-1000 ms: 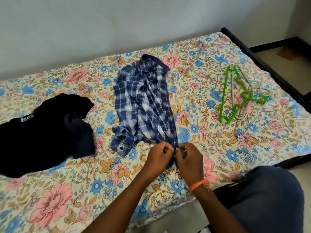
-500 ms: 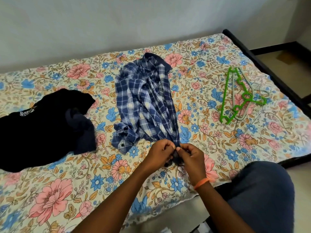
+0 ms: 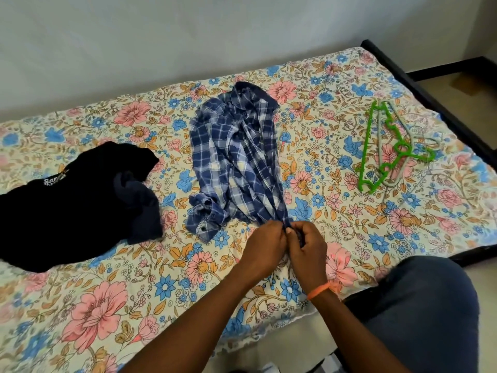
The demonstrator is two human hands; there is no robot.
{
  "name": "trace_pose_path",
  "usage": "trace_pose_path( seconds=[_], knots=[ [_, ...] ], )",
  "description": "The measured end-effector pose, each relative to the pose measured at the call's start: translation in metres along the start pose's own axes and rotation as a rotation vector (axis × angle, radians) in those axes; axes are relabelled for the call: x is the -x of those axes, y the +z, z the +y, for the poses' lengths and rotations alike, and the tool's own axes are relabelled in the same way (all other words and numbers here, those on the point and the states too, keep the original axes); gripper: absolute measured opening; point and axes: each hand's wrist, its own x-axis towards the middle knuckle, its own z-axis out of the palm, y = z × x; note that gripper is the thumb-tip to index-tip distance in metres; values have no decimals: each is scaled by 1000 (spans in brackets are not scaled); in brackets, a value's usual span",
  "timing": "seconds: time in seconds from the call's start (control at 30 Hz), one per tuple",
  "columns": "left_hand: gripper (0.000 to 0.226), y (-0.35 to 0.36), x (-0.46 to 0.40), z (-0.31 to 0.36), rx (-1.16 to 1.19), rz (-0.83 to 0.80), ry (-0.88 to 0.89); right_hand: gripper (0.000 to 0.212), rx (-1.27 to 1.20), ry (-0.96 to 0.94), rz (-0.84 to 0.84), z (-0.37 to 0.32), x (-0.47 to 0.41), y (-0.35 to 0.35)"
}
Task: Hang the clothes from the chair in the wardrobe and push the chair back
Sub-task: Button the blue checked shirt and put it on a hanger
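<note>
A crumpled blue plaid shirt (image 3: pixel 236 160) lies in the middle of the bed. My left hand (image 3: pixel 265 247) and my right hand (image 3: pixel 308 247) are pressed together at the shirt's near end, both pinching its bunched hem. A black T-shirt (image 3: pixel 64 205) with white lettering lies at the left, with a dark navy garment (image 3: pixel 139 205) on its right side. A green hanger (image 3: pixel 387 149) and a grey hanger (image 3: pixel 408 146) lie together at the right. The chair and wardrobe are out of view.
The bed carries a floral sheet (image 3: pixel 349 216) and stands against a white wall. Its dark frame (image 3: pixel 430 95) runs along the right edge, with bare floor beyond. My knee in blue jeans (image 3: pixel 419 313) is at the lower right, beside the bed's near edge.
My hands have stayed pinched on the shirt's near end, fingers shifting slightly. The view has drifted a little; the clothes and hangers lie where they were.
</note>
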Motion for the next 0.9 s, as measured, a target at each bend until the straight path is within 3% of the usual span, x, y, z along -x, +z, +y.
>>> trace_pose_path(
  seconds=[0.1, 0.23, 0.43, 0.53, 0.7, 0.9],
  knots=[
    [19, -3, -1, -12, 249, -37, -112, 11, -91, 184, -44, 8, -6, 7],
    [16, -9, 3, -24, 663, -92, -245, 14, 15, 197, -90, 12, -7, 8],
    [16, -9, 4, -17, 626, -36, -238, 9, 72, 101, 103, 3, 4, 8],
    [17, -5, 5, -14, 476, 33, -189, 7, 85, 42, 178, -2, 8, 1],
    [19, 0, 7, -9, 448, 59, -164, 9, 200, -112, 98, 7, 8, 1],
    [18, -3, 6, -13, 527, -22, -191, 8, 82, 2, 107, 11, 7, 5]
  ],
)
